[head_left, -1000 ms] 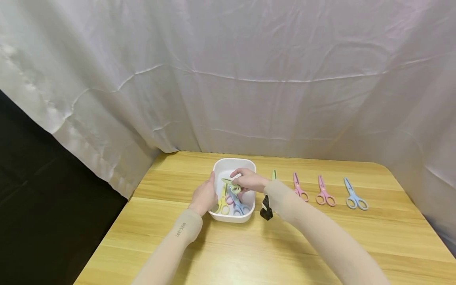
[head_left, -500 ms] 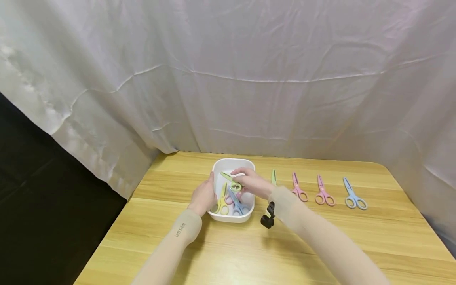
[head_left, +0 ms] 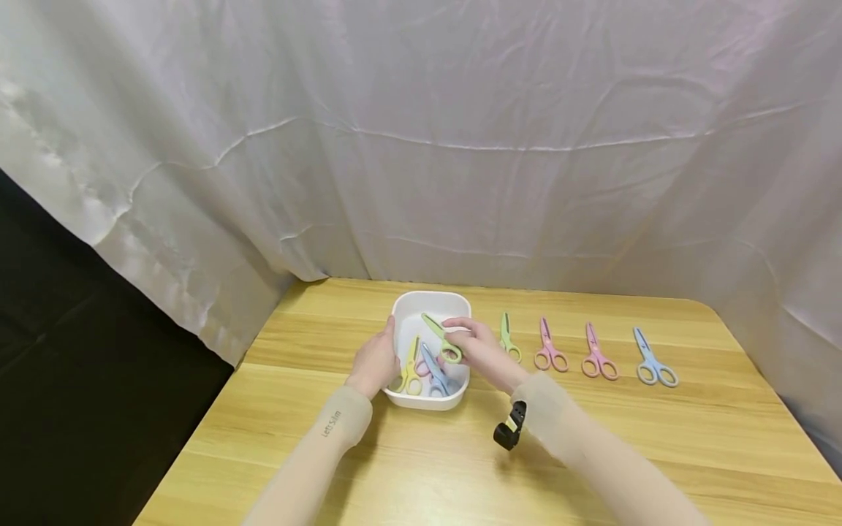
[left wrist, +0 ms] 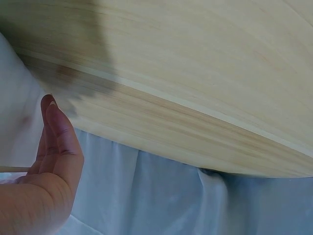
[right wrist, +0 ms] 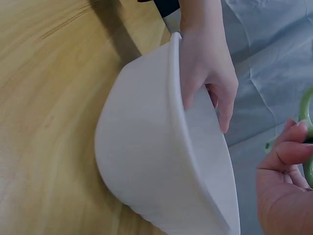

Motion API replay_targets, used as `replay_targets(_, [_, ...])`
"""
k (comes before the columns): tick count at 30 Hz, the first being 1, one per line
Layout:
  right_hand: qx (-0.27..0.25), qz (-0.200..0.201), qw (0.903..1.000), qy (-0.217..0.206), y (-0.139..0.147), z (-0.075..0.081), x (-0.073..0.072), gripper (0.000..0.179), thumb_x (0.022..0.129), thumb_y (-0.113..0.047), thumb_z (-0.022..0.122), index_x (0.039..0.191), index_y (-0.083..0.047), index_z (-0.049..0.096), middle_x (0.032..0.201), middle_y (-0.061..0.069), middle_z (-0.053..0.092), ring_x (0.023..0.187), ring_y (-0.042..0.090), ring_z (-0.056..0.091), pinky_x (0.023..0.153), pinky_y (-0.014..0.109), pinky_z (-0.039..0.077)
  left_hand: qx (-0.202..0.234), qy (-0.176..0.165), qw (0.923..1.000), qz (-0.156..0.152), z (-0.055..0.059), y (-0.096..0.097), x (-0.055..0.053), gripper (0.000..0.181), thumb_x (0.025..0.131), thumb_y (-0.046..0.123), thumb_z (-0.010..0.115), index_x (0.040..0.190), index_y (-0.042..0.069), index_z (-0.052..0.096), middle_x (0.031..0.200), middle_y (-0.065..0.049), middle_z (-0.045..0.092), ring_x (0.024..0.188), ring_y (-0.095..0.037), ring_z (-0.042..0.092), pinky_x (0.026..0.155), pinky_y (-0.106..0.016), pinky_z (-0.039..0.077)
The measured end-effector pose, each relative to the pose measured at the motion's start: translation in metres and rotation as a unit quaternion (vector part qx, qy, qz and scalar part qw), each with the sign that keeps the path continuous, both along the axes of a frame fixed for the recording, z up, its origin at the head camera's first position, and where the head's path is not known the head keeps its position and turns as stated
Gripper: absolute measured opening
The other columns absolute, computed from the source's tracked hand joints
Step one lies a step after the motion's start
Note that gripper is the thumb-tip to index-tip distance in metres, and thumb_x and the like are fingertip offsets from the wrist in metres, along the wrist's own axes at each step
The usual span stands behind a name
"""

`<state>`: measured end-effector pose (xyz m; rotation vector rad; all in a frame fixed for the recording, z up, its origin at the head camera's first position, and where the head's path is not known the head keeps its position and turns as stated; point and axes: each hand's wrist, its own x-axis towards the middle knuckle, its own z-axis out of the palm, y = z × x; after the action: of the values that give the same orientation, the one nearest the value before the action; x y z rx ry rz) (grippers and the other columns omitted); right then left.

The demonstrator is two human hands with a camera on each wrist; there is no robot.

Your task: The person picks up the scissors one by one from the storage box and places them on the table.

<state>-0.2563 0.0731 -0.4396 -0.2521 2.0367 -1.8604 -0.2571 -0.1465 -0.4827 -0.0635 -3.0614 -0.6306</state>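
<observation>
Head view: the right hand (head_left: 479, 348) pinched green scissors (head_left: 438, 333) over the tub (head_left: 425, 403). Left wrist: the left hand (left wrist: 53, 181) held the tub's wall. Right wrist: the scissors looked light, stiff, probably best taken by the loops (right wrist: 304, 108).

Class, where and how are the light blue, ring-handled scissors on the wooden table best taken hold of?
I would pinch the light blue, ring-handled scissors at the narrow neck between blades and rings, from above and the near side: they lie flat, rings at the near end, blades pointing away. The right hand holds green, ring-handled scissors, so it may need freeing first.
</observation>
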Motion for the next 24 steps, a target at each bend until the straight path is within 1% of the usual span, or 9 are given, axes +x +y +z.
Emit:
replay_targets(3, [-0.004, -0.019, 0.9998, 0.010, 0.005, -0.004, 0.005, 0.041, 0.101, -0.015, 0.051, 0.140, -0.001, 0.049, 0.118, 0.018, 0.068, 0.088, 0.007, 0.062, 0.077, 0.020, 0.054, -0.001, -0.001, 1.0000, -0.001, 0.000, 0.000, 0.000, 0.092, 0.082, -0.001, 0.067, 0.160, 0.001, 0.019, 0.135, -0.021, 0.064, 0.097, -0.029, 0.068, 0.093, -0.044, 0.059])
replay_targets(6, [-0.009, -0.033, 0.9993, 0.018, 0.010, -0.008, 0.010, 0.042, 0.101, -0.016, 0.051, 0.141, -0.002, 0.049, 0.115, 0.017, 0.069, 0.090, 0.008, 0.063, 0.082, 0.024, 0.056, -0.001, -0.002, 1.0000, -0.002, -0.001, 0.000, 0.000, 0.092, 0.082, -0.001, 0.067, 0.160, 0.001, 0.018, 0.135, -0.021, 0.064, 0.099, -0.030, 0.068, 0.093, -0.044, 0.059])
replay_targets(7, [-0.012, -0.037, 0.9990, 0.022, 0.012, -0.010, 0.012, 0.042, 0.101, -0.016, 0.052, 0.141, -0.002, 0.048, 0.112, 0.016, 0.069, 0.090, 0.008, 0.063, 0.082, 0.024, 0.056, 0.000, -0.003, 1.0000, -0.002, 0.000, 0.000, 0.000, 0.092, 0.082, -0.001, 0.067, 0.160, 0.002, 0.018, 0.135, -0.021, 0.064, 0.098, -0.030, 0.068, 0.093, -0.044, 0.059])
replay_targets(9, [-0.022, -0.044, 0.9984, 0.027, 0.014, -0.012, 0.015, 0.043, 0.102, -0.015, 0.052, 0.142, -0.002, 0.047, 0.112, 0.016, 0.070, 0.089, 0.008, 0.063, 0.082, 0.024, 0.058, 0.004, -0.005, 1.0000, -0.002, 0.000, 0.000, -0.001, 0.092, 0.082, -0.001, 0.067, 0.160, 0.002, 0.018, 0.135, -0.021, 0.064, 0.096, -0.029, 0.068, 0.091, -0.044, 0.060])
replay_targets(12, [-0.043, -0.054, 0.9970, 0.035, 0.019, -0.016, 0.021, 0.045, 0.101, -0.013, 0.053, 0.143, 0.002, 0.045, 0.103, 0.008, 0.072, 0.083, 0.006, 0.062, 0.075, 0.020, 0.057, 0.006, -0.007, 1.0000, 0.000, -0.001, 0.000, -0.001, 0.093, 0.082, -0.001, 0.067, 0.161, 0.003, 0.018, 0.133, -0.021, 0.064, 0.093, -0.028, 0.067, 0.090, -0.043, 0.060])
replay_targets(14, [-0.061, -0.065, 0.9955, 0.032, 0.022, -0.018, 0.024, 0.045, 0.101, -0.010, 0.052, 0.143, 0.004, 0.043, 0.097, 0.002, 0.073, 0.077, 0.004, 0.061, 0.070, 0.018, 0.056, 0.004, -0.009, 1.0000, 0.001, -0.001, 0.000, -0.001, 0.092, 0.083, -0.001, 0.066, 0.161, 0.003, 0.018, 0.132, -0.021, 0.065, 0.092, -0.027, 0.067, 0.090, -0.043, 0.060])
replay_targets(16, [-0.083, -0.074, 0.9935, 0.025, 0.025, -0.021, 0.026, 0.045, 0.101, -0.007, 0.051, 0.143, 0.005, 0.042, 0.089, -0.005, 0.070, 0.072, 0.004, 0.060, 0.065, 0.016, 0.054, 0.001, -0.008, 1.0000, 0.001, -0.001, 0.000, -0.001, 0.091, 0.083, -0.001, 0.066, 0.161, 0.003, 0.018, 0.132, -0.020, 0.065, 0.094, -0.027, 0.068, 0.091, -0.043, 0.060])
replay_targets(20, [-0.127, -0.091, 0.9877, 0.010, 0.032, -0.025, 0.032, 0.045, 0.101, -0.003, 0.049, 0.144, 0.008, 0.039, 0.082, -0.006, 0.068, 0.066, 0.004, 0.057, 0.061, 0.014, 0.051, -0.001, -0.007, 1.0000, -0.002, 0.000, 0.000, 0.000, 0.090, 0.083, -0.001, 0.065, 0.160, 0.002, 0.018, 0.132, -0.020, 0.065, 0.090, -0.026, 0.067, 0.088, -0.042, 0.060])
replay_targets(24, [-0.163, -0.109, 0.9806, -0.004, 0.037, -0.026, 0.036, 0.044, 0.101, -0.002, 0.047, 0.143, 0.006, 0.039, 0.078, -0.007, 0.065, 0.065, 0.004, 0.056, 0.060, 0.013, 0.049, 0.003, -0.005, 1.0000, -0.001, 0.001, -0.001, 0.000, 0.089, 0.084, -0.001, 0.065, 0.160, 0.001, 0.019, 0.132, -0.021, 0.065, 0.090, -0.026, 0.067, 0.089, -0.042, 0.060])
